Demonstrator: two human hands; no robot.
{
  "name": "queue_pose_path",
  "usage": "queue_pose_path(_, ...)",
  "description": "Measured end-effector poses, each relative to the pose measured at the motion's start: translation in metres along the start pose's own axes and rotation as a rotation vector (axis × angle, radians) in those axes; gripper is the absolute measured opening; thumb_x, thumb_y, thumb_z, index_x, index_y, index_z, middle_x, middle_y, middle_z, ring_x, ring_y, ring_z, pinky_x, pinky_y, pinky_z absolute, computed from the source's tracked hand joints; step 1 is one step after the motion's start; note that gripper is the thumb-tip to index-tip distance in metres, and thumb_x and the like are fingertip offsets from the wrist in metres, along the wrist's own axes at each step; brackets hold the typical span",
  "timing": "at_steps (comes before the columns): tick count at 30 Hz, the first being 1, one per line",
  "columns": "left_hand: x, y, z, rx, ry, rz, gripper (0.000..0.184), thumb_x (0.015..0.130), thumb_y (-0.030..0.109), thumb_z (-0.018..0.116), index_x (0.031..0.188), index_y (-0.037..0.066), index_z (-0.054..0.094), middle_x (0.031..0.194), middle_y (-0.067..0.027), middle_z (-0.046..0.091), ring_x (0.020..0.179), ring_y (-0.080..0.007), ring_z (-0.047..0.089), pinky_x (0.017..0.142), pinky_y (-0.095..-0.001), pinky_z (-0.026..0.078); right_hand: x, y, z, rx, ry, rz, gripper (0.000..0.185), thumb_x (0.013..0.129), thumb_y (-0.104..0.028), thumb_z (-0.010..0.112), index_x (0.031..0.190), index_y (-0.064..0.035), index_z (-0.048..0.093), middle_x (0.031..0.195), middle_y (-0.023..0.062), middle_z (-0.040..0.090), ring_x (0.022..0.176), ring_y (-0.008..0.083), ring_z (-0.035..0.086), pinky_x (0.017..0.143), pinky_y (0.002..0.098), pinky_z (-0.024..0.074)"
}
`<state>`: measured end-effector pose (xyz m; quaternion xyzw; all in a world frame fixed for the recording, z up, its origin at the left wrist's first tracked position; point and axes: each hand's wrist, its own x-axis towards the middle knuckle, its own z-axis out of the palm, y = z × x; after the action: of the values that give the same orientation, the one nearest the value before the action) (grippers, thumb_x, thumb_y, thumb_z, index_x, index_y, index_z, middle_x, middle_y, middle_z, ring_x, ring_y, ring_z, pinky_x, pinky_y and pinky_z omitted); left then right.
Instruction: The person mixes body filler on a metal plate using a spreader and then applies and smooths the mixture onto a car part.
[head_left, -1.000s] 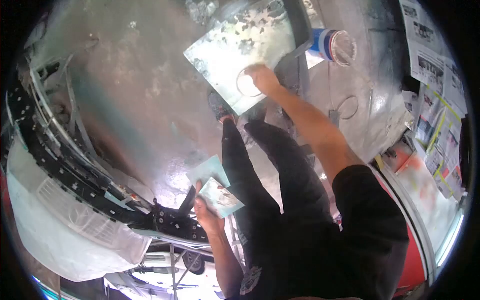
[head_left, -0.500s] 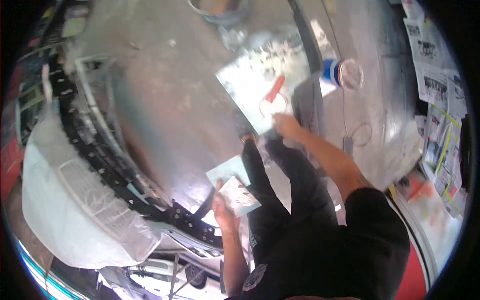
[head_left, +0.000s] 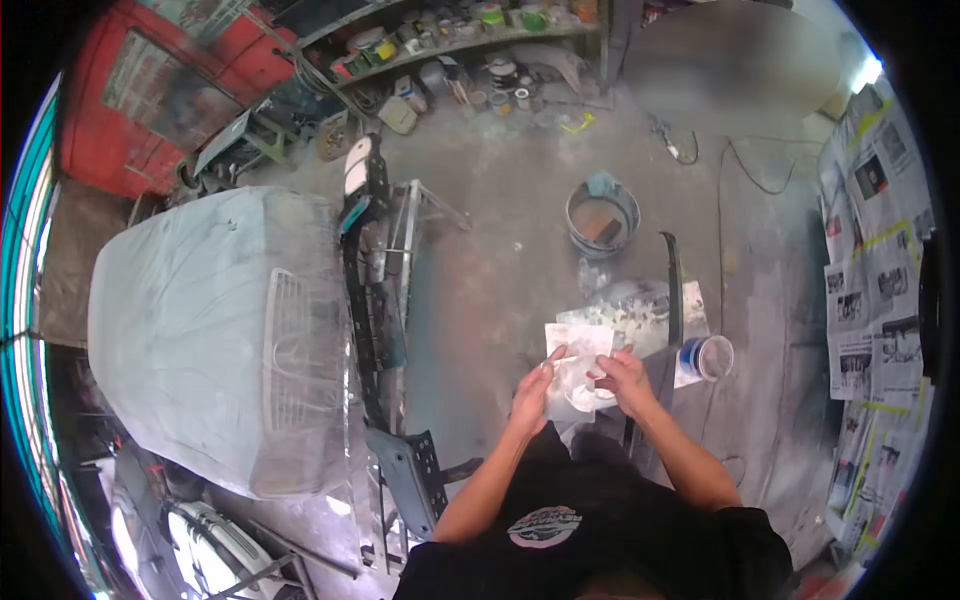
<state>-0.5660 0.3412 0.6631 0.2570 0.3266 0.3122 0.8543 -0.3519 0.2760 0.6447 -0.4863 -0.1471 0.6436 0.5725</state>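
Note:
In the head view, my left hand [head_left: 533, 395] grips the left edge of a pale, flat square sheet [head_left: 576, 345] with smears on it. My right hand [head_left: 624, 382] is closed at the sheet's right edge, its fingertips over the surface. A small reddish spot shows beside those fingertips; I cannot make out what it is. Below and behind the sheet lies a larger light board [head_left: 650, 318] with dark blotches, partly hidden. To the right of my right hand stands a blue can [head_left: 708, 357] with a pale round top.
A bucket [head_left: 602, 218] with brownish contents stands ahead on the floor. A long dark strip [head_left: 673, 290] rises beside the board. On the left are a covered car [head_left: 190, 340] and a black bumper part [head_left: 362, 320] on a stand. Newspaper-masked panels [head_left: 868, 300] line the right; shelves [head_left: 460, 45] hold several cans.
My right hand has come back from the white round item on the board to the sheet. My left hand has raised the sheet forward. The view has tilted up.

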Motion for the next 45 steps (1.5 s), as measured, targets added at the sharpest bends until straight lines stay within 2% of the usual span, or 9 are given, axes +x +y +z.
queue_pose_path(6, 0.065, 0.074, -0.042, -0.032, -0.124, 0.058, 0.055, 0.118, 0.034, 0.046, 0.161, -0.001, 0.047, 0.150, -0.0149, 0.062, 0.135, -0.0221, 0.062, 0.117, -0.0378, 0.048, 0.076, -0.079, 0.061, 0.002, 0.185, -0.076, 0.029, 0.108, -0.025, 0.060, 0.127, -0.0027, 0.064, 0.113, 0.0125, 0.075, 0.090, 0.0260, 0.076, 0.082, 0.0396, 0.0649)
queue_pose_path(8, 0.089, 0.101, -0.078, -0.158, -0.061, 0.013, 0.054, 0.118, 0.034, 0.046, 0.158, -0.001, 0.048, 0.149, -0.0155, 0.063, 0.133, -0.0245, 0.063, 0.116, -0.0405, 0.050, 0.124, -0.083, 0.069, 0.046, 0.298, -0.290, 0.032, 0.107, -0.025, 0.062, 0.128, -0.0003, 0.063, 0.111, 0.0165, 0.076, 0.085, 0.0275, 0.078, 0.071, 0.0393, 0.0657)
queue_pose_path(13, 0.113, 0.221, -0.152, -0.235, 0.125, 0.017, 0.053, 0.118, 0.035, 0.045, 0.157, -0.001, 0.049, 0.146, -0.0182, 0.064, 0.131, -0.0302, 0.066, 0.114, -0.0462, 0.052, 0.198, -0.113, 0.120, 0.024, 0.333, -0.288, 0.028, 0.106, -0.022, 0.064, 0.124, -0.0009, 0.064, 0.108, 0.0128, 0.077, 0.085, 0.0229, 0.076, 0.068, 0.0368, 0.0632)
queue_pose_path(22, 0.191, 0.343, -0.214, -0.317, 0.247, 0.226, 0.043, 0.110, 0.021, 0.057, 0.146, -0.003, 0.057, 0.140, -0.0155, 0.067, 0.129, -0.0317, 0.066, 0.113, -0.0471, 0.051, 0.300, -0.187, 0.166, -0.121, 0.284, -0.402, 0.037, 0.102, -0.013, 0.070, 0.134, 0.0010, 0.063, 0.124, 0.0127, 0.074, 0.108, 0.0247, 0.075, 0.089, 0.0414, 0.0649)
queue_pose_path(31, 0.364, 0.433, -0.191, -0.238, 0.313, 0.236, 0.039, 0.115, 0.024, 0.052, 0.142, -0.002, 0.058, 0.137, -0.0160, 0.068, 0.126, -0.0293, 0.067, 0.112, -0.0465, 0.051, 0.486, -0.234, 0.152, 0.185, 0.249, -0.159, 0.042, 0.103, -0.013, 0.065, 0.141, 0.0022, 0.059, 0.132, 0.0129, 0.072, 0.124, 0.0280, 0.071, 0.108, 0.0497, 0.0581)
queue_pose_path(33, 0.415, 0.458, -0.187, -0.199, 0.267, 0.275, 0.041, 0.115, 0.027, 0.050, 0.143, -0.002, 0.057, 0.138, -0.0154, 0.068, 0.127, -0.0292, 0.066, 0.110, -0.0475, 0.053, 0.553, -0.270, 0.163, 0.130, 0.269, -0.119, 0.040, 0.103, -0.015, 0.067, 0.139, 0.0004, 0.063, 0.125, 0.0094, 0.074, 0.113, 0.0236, 0.073, 0.098, 0.0425, 0.0606)
queue_pose_path(37, 0.481, 0.499, -0.132, -0.272, 0.227, 0.220, 0.042, 0.114, 0.029, 0.053, 0.143, -0.001, 0.058, 0.138, -0.0149, 0.068, 0.127, -0.0305, 0.067, 0.110, -0.0493, 0.053, 0.637, -0.349, 0.201, -0.675, -0.021, -0.323, 0.024, 0.106, -0.020, 0.068, 0.122, -0.0034, 0.073, 0.108, 0.0000, 0.069, 0.085, 0.0114, 0.061, 0.073, 0.0290, 0.0487)
queue_pose_path(43, 0.557, 0.563, -0.049, -0.302, 0.190, 0.308, 0.048, 0.112, 0.029, 0.058, 0.150, 0.000, 0.053, 0.146, -0.0149, 0.064, 0.132, -0.0313, 0.064, 0.114, -0.0508, 0.050, 0.742, -0.437, 0.280, -0.876, -0.288, -0.595, 0.020, 0.102, -0.013, 0.069, 0.119, -0.0039, 0.072, 0.094, 0.0050, 0.062, 0.086, 0.0204, 0.063, 0.075, 0.0346, 0.0511)
queue_pose_path(45, 0.576, 0.583, -0.040, -0.348, 0.091, 0.362, 0.052, 0.112, 0.028, 0.058, 0.156, 0.000, 0.049, 0.149, -0.0148, 0.062, 0.135, -0.0304, 0.062, 0.116, -0.0498, 0.048, 0.781, -0.434, 0.284, -1.106, -0.404, -0.785, 0.029, 0.097, -0.012, 0.070, 0.125, -0.0074, 0.072, 0.103, 0.0079, 0.064, 0.094, 0.0242, 0.065, 0.081, 0.0386, 0.0531)
